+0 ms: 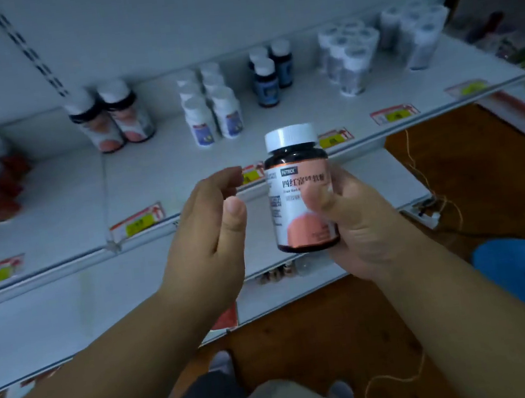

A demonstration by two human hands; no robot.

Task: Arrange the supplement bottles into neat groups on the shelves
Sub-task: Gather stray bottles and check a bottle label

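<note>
On the upper shelf [278, 124], two matching pink-label bottles [112, 118] stand at ten o'clock. The left hand [207, 235] hovers empty, fingers loosely curled. The right hand [350, 221] grips an upright dark pink-label bottle [300, 191], probably mid-inspection. Next: set it beside that pair.
</note>
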